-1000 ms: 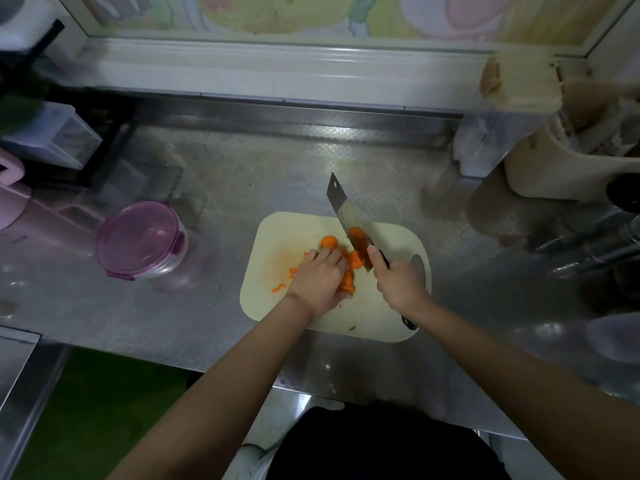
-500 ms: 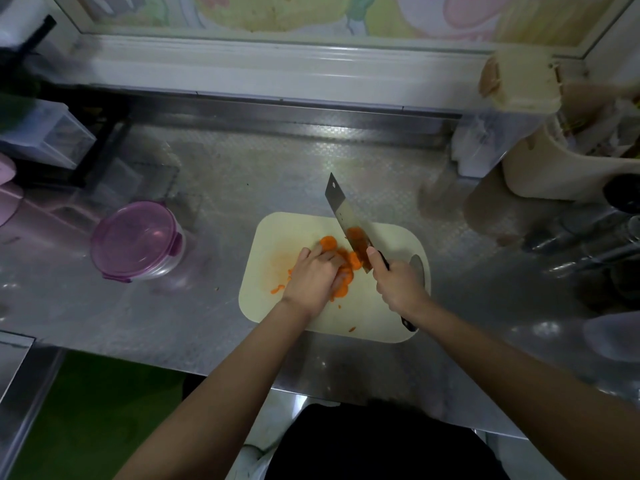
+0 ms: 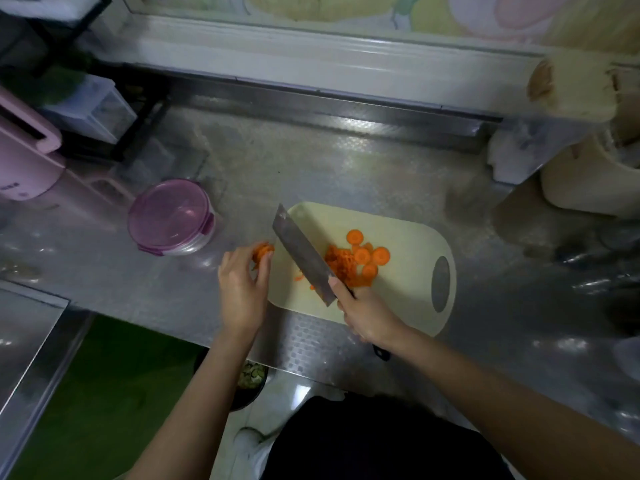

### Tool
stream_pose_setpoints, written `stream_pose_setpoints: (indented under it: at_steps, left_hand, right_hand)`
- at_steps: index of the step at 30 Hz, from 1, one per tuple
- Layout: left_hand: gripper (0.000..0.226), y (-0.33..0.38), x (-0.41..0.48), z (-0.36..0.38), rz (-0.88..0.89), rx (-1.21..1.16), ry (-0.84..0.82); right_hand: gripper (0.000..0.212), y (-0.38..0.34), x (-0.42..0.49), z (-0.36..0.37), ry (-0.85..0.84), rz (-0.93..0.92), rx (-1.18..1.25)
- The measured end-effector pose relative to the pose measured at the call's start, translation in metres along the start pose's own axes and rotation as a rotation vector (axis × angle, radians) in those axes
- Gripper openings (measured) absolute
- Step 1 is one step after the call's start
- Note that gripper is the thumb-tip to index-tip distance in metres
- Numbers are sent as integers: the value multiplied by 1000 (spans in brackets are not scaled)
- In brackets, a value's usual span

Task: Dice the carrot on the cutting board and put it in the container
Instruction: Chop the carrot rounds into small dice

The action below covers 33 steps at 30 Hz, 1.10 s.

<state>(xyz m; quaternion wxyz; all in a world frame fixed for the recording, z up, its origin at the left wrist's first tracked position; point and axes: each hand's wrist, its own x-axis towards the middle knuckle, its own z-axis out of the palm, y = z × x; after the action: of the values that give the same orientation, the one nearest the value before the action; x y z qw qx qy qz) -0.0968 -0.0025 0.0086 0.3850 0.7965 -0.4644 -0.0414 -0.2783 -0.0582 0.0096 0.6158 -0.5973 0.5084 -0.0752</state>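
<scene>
Several carrot slices now lifted off board in left grip, seemingly pinched, right grip clenching cleaver

Two bare forearms, no sleeves reaching wrist or elbow. Left hand and right hand bare: no gloves, rings, watch or bands visible. Short nails. Dark, near-black garment across lap, below forearms. Pale shoe just left of dark garment, blurred.
</scene>
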Motion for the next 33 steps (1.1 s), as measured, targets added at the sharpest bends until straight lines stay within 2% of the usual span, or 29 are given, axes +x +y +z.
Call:
stream_pose_setpoints:
  at_steps: [4, 9, 13, 22, 29, 33]
  left_hand:
    - [15, 0, -8, -4, -54, -60, 3]
    - [13, 0, -18, 4, -101, -87, -52]
    - [13, 1, -23, 17, -144, -135, -135]
    - [11, -4, -29, 39, -39, -69, -355]
    - [22, -3, -20, 38, -153, -83, -244]
    - [30, 4, -18, 47, -127, 12, -314]
  right_hand:
    - [51, 6, -1, 21, -4, -102, -101]
    - [51, 16, 1, 18, 9, -66, -160]
    - [40, 22, 2, 6, 88, -67, -67]
    - [61, 26, 2, -15, 86, -3, -78]
    - [59, 18, 3, -17, 135, -32, -22]
    - [51, 14, 4, -15, 125, -62, -14]
